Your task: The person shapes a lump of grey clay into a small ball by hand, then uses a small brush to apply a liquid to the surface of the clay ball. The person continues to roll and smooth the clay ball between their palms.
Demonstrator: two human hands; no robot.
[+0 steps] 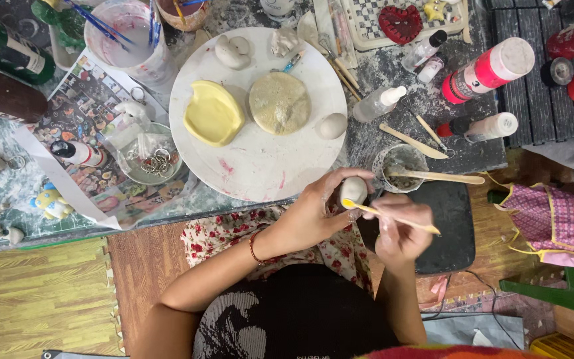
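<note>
Left hand [313, 209] is cupping a small white egg-shaped figure [353, 191], fingers curled closed around its sides and back, at the counter's near edge, about 5 o'clock from the round white board [260, 166]. Right hand [400, 229] is pinching a thin wooden-handled brush [393, 217], fingers closed on the shaft near its middle; the yellow-loaded tip is touching the figure's lower front.

The figure is looking like plaster or dried clay (hard to tell which), so probably light, stiff and brittle, chalky rather than slippery; wet paint would smear, so the grip belongs on the unpainted back and sides, which is where the left hand is sitting. The brush is light and rigid, best pinched mid-shaft.

On the board: a yellow mould [213, 113] at 9 o'clock, a round beige disc [279, 103] near centre, another small white egg [331, 125] at 3 o'clock. Just at 3 o'clock of the board, a small cup [400, 166] with a wooden stick [443, 177] resting across it. Paint bottles are standing and lying at 2 o'clock, a pink-labelled one [489, 70] among them. A clear dish of metal rings [156, 161] is sitting at 9 o'clock.
</note>
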